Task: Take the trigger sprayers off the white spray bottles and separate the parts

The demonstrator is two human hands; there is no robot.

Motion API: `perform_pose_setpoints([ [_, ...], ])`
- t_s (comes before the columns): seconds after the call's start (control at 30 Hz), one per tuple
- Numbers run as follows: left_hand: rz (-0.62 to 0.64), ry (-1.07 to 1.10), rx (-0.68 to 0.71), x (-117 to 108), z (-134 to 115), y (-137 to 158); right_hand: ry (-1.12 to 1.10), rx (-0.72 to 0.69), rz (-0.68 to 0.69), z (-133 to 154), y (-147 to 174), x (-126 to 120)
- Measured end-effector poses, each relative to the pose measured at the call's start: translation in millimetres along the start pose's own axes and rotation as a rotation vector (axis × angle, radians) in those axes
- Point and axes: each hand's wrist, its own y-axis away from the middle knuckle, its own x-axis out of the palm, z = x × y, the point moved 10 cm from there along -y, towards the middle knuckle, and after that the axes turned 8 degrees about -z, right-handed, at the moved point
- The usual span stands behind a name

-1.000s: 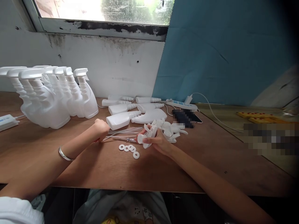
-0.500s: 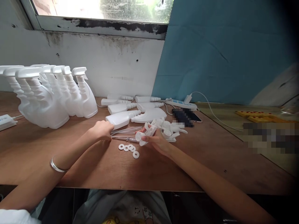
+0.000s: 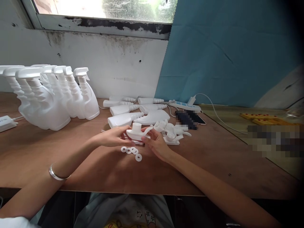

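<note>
Between my two hands is a white trigger spray head [image 3: 137, 133], its round collar facing up and its trigger toward the right. My right hand [image 3: 158, 146] grips its right end with thumb and fingers. The fingers of my left hand [image 3: 111, 136] close round its left end. Thin clear dip tubes [image 3: 138, 143] lie on the table beneath it, mostly hidden by my hands. Several white ring washers [image 3: 133, 150] lie just in front. To the right of my right hand is a pile of more spray heads [image 3: 171, 131].
Several empty white bottles [image 3: 124, 119] lie on their sides behind my hands. At the left stand assembled spray bottles [image 3: 55, 107] in a group. A power strip [image 3: 185, 105] with a plugged-in cable and dark phones [image 3: 187, 118] are at the back right. A white adapter [image 3: 8, 123] sits far left.
My left hand has left the dip tubes and moved right to the spray head. My right hand has turned the head so its collar faces up, and moved it slightly left.
</note>
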Motion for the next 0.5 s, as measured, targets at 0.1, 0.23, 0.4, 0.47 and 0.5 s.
perform_pose_setpoints([
  [0.1, -0.055, 0.326, -0.025, 11, 9, -6, 0.123, -0.063, 0.126, 6, 6, 14],
  [0.23, -0.301, 0.328, -0.089, -10, 38, -9, 0.396, -0.247, 0.138, 18, 7, 9],
  [0.4, -0.64, 0.166, -0.034, -51, 48, 1, 1.273, -0.621, 0.109, 27, 12, 14],
  [0.47, -0.683, 0.134, -0.042, -54, 50, 3, 1.505, -0.691, 0.174, 19, 14, 21],
  [0.5, -0.689, 0.119, -0.053, -54, 51, 3, 1.567, -0.71, 0.189, 16, 14, 22],
])
